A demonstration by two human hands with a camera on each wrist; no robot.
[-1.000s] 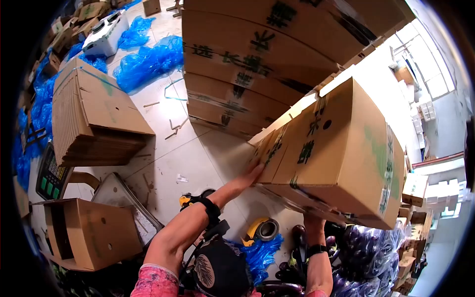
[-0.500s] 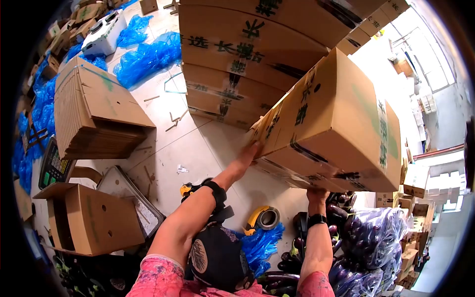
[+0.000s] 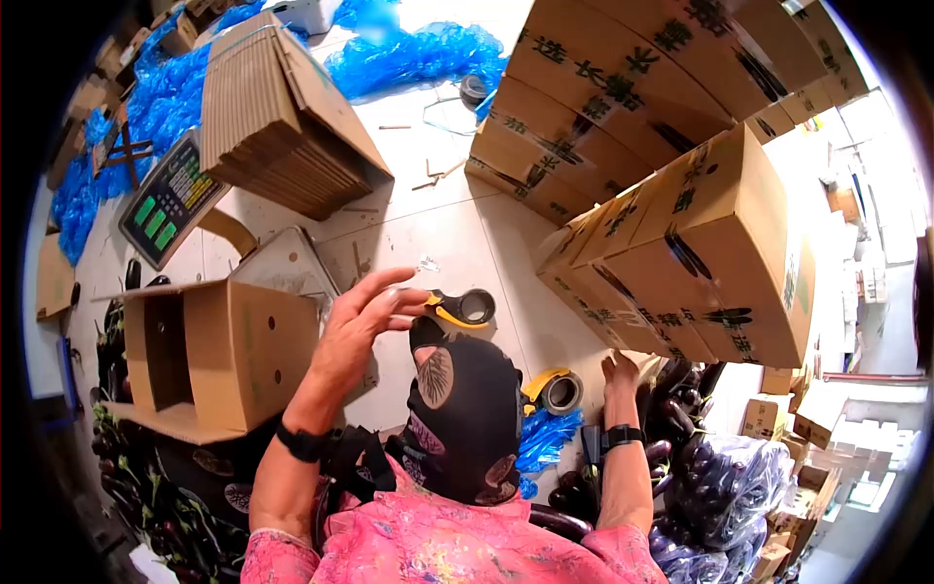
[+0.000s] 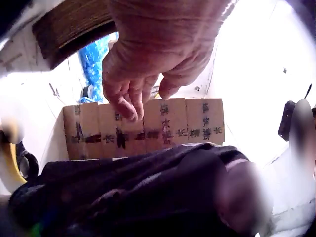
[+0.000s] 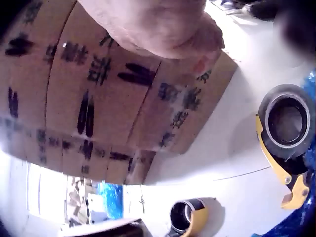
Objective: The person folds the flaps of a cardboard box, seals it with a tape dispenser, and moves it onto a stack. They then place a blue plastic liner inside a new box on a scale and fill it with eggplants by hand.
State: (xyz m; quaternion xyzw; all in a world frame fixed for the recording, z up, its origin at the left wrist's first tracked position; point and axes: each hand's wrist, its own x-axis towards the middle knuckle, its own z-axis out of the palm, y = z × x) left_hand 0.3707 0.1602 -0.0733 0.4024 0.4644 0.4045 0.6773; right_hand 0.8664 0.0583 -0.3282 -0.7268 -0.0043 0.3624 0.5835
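Observation:
A taped carton (image 3: 700,292) printed with dark lettering stands at the near end of a row beside the taller carton stack. My right hand (image 3: 623,375) is by its lower near edge, fingers loosely bent; in the right wrist view this hand (image 5: 163,29) overlaps the carton's printed side. My left hand (image 3: 365,326) is away from the cartons with nothing in it, fingers spread and relaxed. Close to its fingertips in the head view lies a yellow tape dispenser (image 3: 467,309). A second tape dispenser (image 3: 555,389) lies nearer my right forearm, beside blue plastic film (image 3: 547,438).
An open carton (image 3: 219,350) sits at the left, with eggplants (image 3: 175,506) below it. Behind stand a scale display (image 3: 170,204) and a pile of flattened cartons (image 3: 282,127). The tall carton stack (image 3: 623,88) rises ahead. Bagged eggplants (image 3: 730,487) lie at the right.
My left hand has let go of the carton and moved left, near the tape dispenser. My right hand stays by the carton's lower edge. The head view has swung left.

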